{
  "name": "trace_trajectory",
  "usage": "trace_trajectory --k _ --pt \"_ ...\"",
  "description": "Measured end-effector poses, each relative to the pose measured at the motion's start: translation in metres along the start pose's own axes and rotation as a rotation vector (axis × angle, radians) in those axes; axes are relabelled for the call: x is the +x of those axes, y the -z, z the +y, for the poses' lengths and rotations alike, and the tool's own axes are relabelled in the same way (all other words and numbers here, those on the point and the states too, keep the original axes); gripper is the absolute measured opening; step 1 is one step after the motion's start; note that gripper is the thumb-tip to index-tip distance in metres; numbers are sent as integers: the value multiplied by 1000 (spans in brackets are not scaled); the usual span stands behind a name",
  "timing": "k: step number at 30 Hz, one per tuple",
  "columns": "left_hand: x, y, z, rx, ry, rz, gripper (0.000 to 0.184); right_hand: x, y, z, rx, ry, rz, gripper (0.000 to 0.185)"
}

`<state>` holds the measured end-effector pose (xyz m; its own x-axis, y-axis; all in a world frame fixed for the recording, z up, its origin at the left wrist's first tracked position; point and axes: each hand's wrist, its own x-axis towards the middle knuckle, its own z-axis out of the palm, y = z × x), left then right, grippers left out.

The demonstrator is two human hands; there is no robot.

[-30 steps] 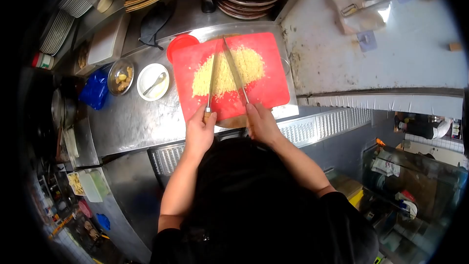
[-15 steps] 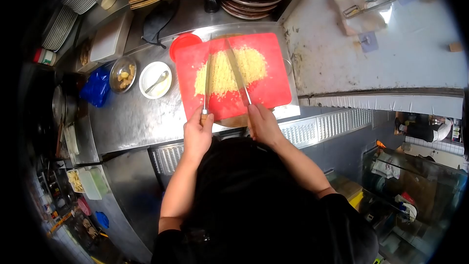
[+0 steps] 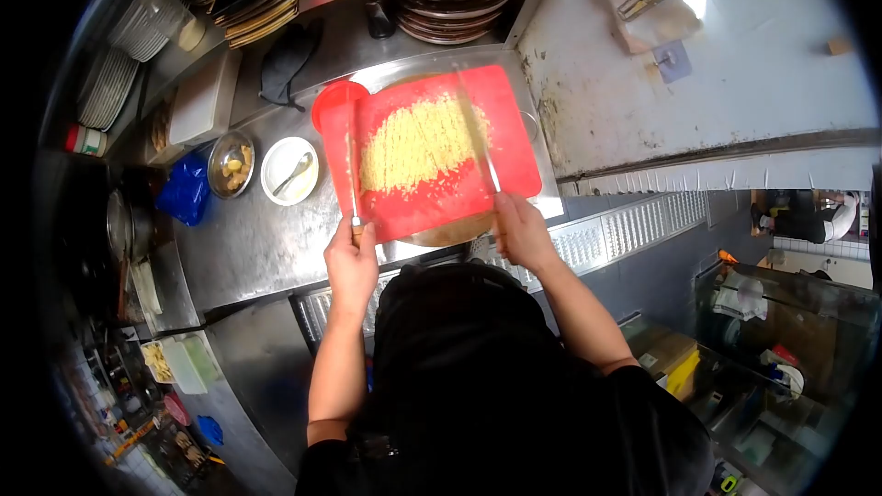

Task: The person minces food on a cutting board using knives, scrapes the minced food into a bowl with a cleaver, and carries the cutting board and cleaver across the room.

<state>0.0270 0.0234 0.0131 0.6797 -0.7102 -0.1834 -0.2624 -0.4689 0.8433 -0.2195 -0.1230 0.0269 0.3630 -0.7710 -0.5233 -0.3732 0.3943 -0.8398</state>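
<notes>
A mound of finely chopped pale yellow food [image 3: 418, 142] lies on a red cutting board [image 3: 432, 207]. My left hand [image 3: 351, 262] is closed around the wooden handle of a knife [image 3: 353, 174], whose blade points away from me at the left of the mound. In my right hand [image 3: 524, 231] is a second knife [image 3: 487, 152], its blade blurred along the mound's right side. A round wooden block [image 3: 450, 233] shows under the board's near edge, and a red lid or dish [image 3: 333, 103] is partly covered by its far left corner.
Left of the board stand a white bowl with a spoon [image 3: 290, 171], a metal bowl with ginger-like pieces [image 3: 231, 165] and a blue plastic bag [image 3: 185, 190]. Stacked plates [image 3: 450, 18] sit behind. A wall [image 3: 634, 101] rises on the right.
The two knives have moved apart, the left one leftward and the right one rightward. The chopped mound looks narrower on its right side. My view has shifted slightly.
</notes>
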Motion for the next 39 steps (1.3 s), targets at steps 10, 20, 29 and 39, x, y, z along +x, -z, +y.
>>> trace_trajectory --k 10,20,29,39 --pt "-5 -47 4 42 -82 -33 42 34 7 46 -218 258 51 45" --pt "0 -43 18 -42 -45 -197 37 9 -21 10 25 80 -75 44" --pt "6 -54 7 -148 -53 -216 37 6 -25 6 146 20 -106 46" --pt "11 -54 4 -98 -14 -256 41 8 -29 13 125 35 -121 47"
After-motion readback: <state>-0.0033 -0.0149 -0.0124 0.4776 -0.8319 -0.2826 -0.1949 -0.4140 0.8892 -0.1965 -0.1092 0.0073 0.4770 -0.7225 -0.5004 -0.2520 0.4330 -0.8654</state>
